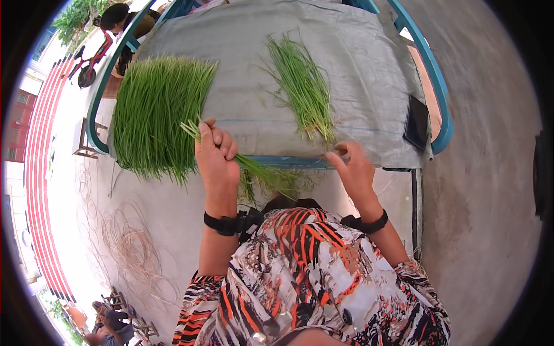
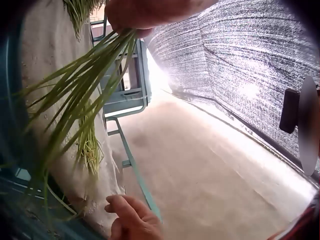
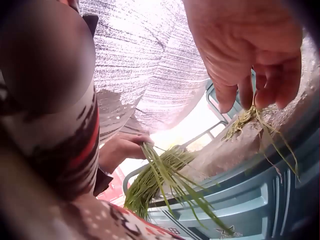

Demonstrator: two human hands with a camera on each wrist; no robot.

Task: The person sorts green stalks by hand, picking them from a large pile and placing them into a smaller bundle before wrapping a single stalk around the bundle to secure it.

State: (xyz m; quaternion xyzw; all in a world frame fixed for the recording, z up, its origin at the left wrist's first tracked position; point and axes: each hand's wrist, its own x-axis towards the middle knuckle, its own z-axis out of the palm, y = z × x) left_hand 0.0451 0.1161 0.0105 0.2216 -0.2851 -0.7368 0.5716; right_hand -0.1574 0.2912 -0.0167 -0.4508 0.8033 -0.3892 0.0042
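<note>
My left hand grips a small bunch of garlic chives, its pale cut ends poking out above the fist and its green blades trailing to the right. In the left wrist view that bunch fans out below the hand. My right hand is at the table's near edge, with thumb and fingertips together. The right wrist view shows a few thin, limp chive strands hanging from its fingertips. A loose pile of chives lies just beyond this hand. To the left, a large, neatly aligned stack of chives overhangs the edge.
Grey cloth covers the work surface inside a teal frame. A dark phone-like object lies at its right side. Chive scraps are below the near edge. Coiled strands lie on the floor at left; a person is at upper left.
</note>
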